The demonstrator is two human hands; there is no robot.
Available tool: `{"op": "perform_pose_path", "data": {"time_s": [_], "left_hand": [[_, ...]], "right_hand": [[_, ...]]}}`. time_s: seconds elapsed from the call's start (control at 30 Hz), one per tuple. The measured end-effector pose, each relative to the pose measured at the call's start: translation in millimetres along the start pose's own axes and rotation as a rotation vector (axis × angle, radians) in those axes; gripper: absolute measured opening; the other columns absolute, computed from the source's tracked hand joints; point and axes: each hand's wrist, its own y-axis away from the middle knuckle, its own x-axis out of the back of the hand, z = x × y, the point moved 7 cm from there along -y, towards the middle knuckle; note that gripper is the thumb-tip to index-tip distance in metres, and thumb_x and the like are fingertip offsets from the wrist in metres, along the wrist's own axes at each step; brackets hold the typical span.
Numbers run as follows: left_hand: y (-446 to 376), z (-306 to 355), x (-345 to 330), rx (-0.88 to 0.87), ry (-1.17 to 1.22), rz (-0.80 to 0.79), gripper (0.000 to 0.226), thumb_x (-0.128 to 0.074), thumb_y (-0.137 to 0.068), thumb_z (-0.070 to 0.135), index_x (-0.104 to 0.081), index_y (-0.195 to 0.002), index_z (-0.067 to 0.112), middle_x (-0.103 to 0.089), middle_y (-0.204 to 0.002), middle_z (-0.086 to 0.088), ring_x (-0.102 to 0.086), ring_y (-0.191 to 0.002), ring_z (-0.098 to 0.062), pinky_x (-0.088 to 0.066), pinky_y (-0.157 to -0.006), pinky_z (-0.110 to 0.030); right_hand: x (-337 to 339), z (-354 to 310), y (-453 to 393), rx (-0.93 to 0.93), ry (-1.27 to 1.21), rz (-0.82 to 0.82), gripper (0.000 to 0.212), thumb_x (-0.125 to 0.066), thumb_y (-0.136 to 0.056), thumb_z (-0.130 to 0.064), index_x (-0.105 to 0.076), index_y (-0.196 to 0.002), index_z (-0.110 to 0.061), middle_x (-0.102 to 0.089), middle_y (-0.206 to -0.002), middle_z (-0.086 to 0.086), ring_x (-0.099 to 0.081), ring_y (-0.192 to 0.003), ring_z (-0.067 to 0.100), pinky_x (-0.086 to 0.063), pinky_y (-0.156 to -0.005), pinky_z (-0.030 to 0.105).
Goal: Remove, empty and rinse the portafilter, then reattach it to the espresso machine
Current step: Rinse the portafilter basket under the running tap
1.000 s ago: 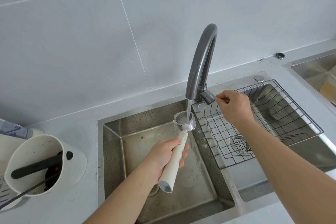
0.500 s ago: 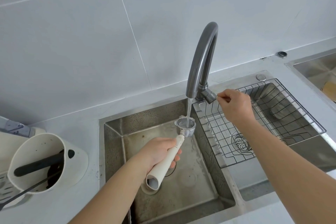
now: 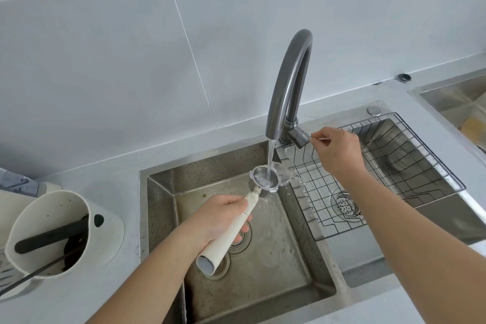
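Note:
My left hand [image 3: 213,221] grips the cream handle of the portafilter [image 3: 231,234] over the left sink basin. Its steel basket [image 3: 263,179] faces up under the grey faucet [image 3: 288,81]. A stream of water [image 3: 270,158] runs into the basket and spills over its right rim. My right hand [image 3: 339,151] pinches the thin faucet lever beside the grey valve body [image 3: 298,137]. The espresso machine is out of view.
The steel sink [image 3: 168,166] has a drain under the handle. A black wire rack [image 3: 389,166] sits in the right basin over a strainer [image 3: 344,205]. A white knock box [image 3: 52,229] with a black bar stands on the counter at left. A second sink [image 3: 447,95] lies far right.
The portafilter's basket has levelled under the stream and water now overflows its rim. My left hand shifted the handle slightly. My right hand stays on the lever.

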Motion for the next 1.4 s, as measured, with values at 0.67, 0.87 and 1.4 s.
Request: {"op": "perform_pose_path", "data": {"time_s": [0.67, 0.87, 1.4], "left_hand": [[5.3, 18.9, 33.5, -0.381, -0.604, 0.366, 0.025, -0.057, -0.092, 0.029, -0.062, -0.115, 0.038, -0.069, -0.09, 0.008, -0.066, -0.071, -0.014, -0.051, -0.057, -0.026], [14.4, 32.1, 38.0, -0.608, -1.013, 0.556, 0.036, -0.058, -0.091, 0.035, -0.052, -0.127, 0.034, -0.056, -0.092, 0.006, -0.058, -0.076, -0.018, -0.05, -0.063, -0.035], [20.8, 25.5, 49.5, -0.621, -1.095, 0.625, 0.038, -0.06, -0.09, 0.033, -0.049, -0.127, 0.034, -0.059, -0.099, 0.005, -0.062, -0.078, -0.02, -0.053, -0.056, -0.035]], "right_hand": [[1.2, -5.3, -0.4, 0.011, 0.023, -0.014, 0.012, -0.067, -0.09, -0.018, -0.077, -0.09, -0.012, -0.073, -0.074, 0.006, -0.066, -0.066, 0.025, -0.058, -0.065, 0.033], [1.3, -11.1, -2.1, 0.046, 0.048, -0.021, 0.014, -0.065, -0.09, -0.015, -0.077, -0.091, -0.009, -0.075, -0.079, 0.009, -0.068, -0.074, 0.027, -0.058, -0.072, 0.037], [-15.8, -42.7, -15.3, 0.099, 0.187, -0.089, 0.023, -0.055, -0.09, -0.009, -0.07, -0.073, -0.012, -0.07, -0.072, 0.012, -0.066, -0.068, 0.032, -0.06, -0.063, 0.04]]}}
